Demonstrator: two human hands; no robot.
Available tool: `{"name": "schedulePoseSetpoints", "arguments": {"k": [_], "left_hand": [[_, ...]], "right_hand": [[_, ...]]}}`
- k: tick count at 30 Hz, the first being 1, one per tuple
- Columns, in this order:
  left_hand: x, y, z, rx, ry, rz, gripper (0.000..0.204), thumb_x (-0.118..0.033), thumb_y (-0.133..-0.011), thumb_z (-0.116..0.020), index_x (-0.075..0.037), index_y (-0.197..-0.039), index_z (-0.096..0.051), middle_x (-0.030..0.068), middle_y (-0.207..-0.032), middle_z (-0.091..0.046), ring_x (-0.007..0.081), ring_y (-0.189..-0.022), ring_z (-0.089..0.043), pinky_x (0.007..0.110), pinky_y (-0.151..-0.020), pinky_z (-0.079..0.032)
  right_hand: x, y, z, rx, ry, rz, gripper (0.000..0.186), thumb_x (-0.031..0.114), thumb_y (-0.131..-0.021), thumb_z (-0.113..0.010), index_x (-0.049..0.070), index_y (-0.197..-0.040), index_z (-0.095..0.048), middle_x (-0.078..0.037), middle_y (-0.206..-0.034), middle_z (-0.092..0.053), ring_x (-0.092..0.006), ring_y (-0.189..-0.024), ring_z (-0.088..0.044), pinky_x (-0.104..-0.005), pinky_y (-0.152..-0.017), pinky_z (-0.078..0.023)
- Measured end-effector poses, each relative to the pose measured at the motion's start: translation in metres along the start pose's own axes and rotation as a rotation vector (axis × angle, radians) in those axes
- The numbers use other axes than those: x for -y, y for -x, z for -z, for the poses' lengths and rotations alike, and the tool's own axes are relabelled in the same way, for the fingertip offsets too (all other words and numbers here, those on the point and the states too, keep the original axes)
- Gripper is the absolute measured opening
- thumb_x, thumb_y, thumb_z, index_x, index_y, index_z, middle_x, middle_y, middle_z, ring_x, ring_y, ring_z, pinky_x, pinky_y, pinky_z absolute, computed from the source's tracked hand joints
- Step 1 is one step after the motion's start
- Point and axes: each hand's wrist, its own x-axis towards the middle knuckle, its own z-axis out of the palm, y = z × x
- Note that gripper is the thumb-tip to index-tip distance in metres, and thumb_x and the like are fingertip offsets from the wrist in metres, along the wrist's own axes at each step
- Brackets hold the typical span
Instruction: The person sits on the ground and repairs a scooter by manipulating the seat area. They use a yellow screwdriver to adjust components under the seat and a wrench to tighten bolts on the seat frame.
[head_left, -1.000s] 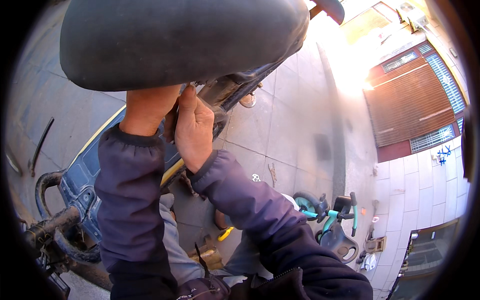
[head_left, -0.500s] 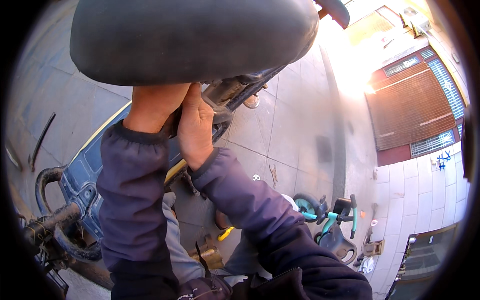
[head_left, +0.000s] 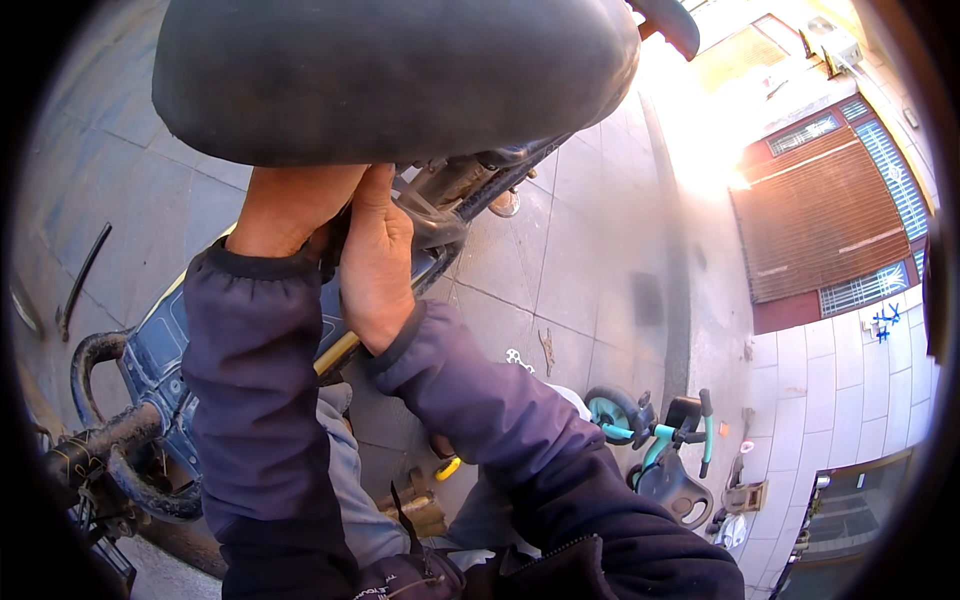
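A large black padded seat (head_left: 395,80) fills the top of the view and overhangs both my hands. My left hand (head_left: 298,205) reaches up beneath its near edge, and its fingers are hidden there. Close beside it, my right hand (head_left: 376,265) points upward with the thumb side showing. Its fingertips also go out of sight under the seat, so what either hand grips cannot be seen. Right of my right hand runs the dark metal frame (head_left: 435,225) of the vehicle. Below my wrists lies a blue panel (head_left: 160,345) with a yellow edge.
Bent dark tubes (head_left: 92,365) and a rusty bar (head_left: 130,430) stand at the lower left. A black strip (head_left: 85,280) lies on the paving. Right of my forearm is a turquoise-and-black child's ride-on (head_left: 655,440). A yellow-handled item (head_left: 448,467) lies near my legs.
Both my hands and forearms have shifted slightly left, the right hand also a little lower. The seat appears slightly higher and further right in view.
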Motion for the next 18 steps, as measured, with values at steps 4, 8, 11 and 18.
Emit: {"name": "schedulePoseSetpoints", "arguments": {"k": [4, 8, 11, 18], "left_hand": [[-0.001, 0.002, -0.002, 0.031, 0.028, 0.035, 0.024, -0.023, -0.082, -0.059, -0.005, -0.097, -0.062, 0.0099, -0.094, -0.063, 0.0280, -0.088, -0.058, 0.038, -0.078, -0.044], [0.004, 0.002, -0.004, -0.005, 0.036, -0.043, 0.024, -0.023, -0.082, -0.060, -0.005, -0.097, -0.062, 0.0094, -0.094, -0.063, 0.0277, -0.088, -0.058, 0.038, -0.078, -0.044], [0.004, 0.002, -0.006, -0.020, 0.048, -0.065, 0.024, -0.023, -0.082, -0.061, -0.005, -0.097, -0.062, 0.0089, -0.094, -0.063, 0.0273, -0.088, -0.058, 0.038, -0.078, -0.044], [0.010, 0.001, -0.012, -0.121, -0.125, -0.240, 0.023, -0.021, -0.081, -0.062, -0.006, -0.098, -0.063, 0.0085, -0.093, -0.063, 0.0268, -0.088, -0.058, 0.038, -0.078, -0.045]], "right_hand": [[-0.009, -0.004, 0.023, 0.011, 0.043, -0.007, 0.058, 0.057, -0.092, -0.034, 0.005, -0.072, -0.051, 0.000, -0.052, -0.043, -0.0083, -0.040, -0.041, -0.0212, -0.037, -0.032], [0.000, -0.006, 0.037, -0.092, 0.208, 0.014, 0.058, 0.058, -0.090, -0.039, 0.005, -0.070, -0.052, 0.000, -0.051, -0.044, -0.0079, -0.042, -0.044, -0.0207, -0.039, -0.034], [0.008, -0.008, 0.050, -0.139, 0.335, 0.080, 0.057, 0.054, -0.089, -0.046, 0.003, -0.067, -0.054, 0.000, -0.051, -0.047, -0.0074, -0.044, -0.045, -0.0208, -0.042, -0.034], [0.032, -0.032, 0.091, -0.017, 0.540, 0.163, 0.049, 0.046, -0.088, -0.055, 0.001, -0.068, -0.059, 0.000, -0.054, -0.051, -0.0063, -0.048, -0.045, -0.0207, -0.045, -0.035]]}}
